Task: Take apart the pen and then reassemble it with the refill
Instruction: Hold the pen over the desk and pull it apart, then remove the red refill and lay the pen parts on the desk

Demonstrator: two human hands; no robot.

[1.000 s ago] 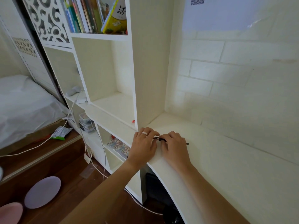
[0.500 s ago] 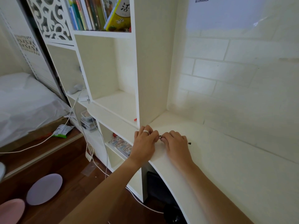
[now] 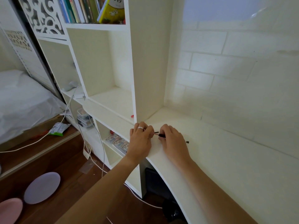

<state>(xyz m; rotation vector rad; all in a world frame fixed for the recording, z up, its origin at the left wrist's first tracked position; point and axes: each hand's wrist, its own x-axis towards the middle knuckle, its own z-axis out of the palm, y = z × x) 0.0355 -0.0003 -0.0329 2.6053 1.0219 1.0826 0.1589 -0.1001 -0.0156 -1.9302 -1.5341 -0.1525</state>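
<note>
The right hand pinched the black pen barrel; the left hand gripped a thin pinkish refill entering it, both low over the white desk near its left edge. A small dark part lay loose to the right. Misalignment could bend the refill; the part could roll off.

A white desk was set against a wall finished in pale brick-pattern panels. To its left, a white shelving unit was fitted, with books lined up in the top compartment. The floor was laid in dark wood, and a bed covered in white was placed at far left. Soft daylight was cast throughout.
</note>
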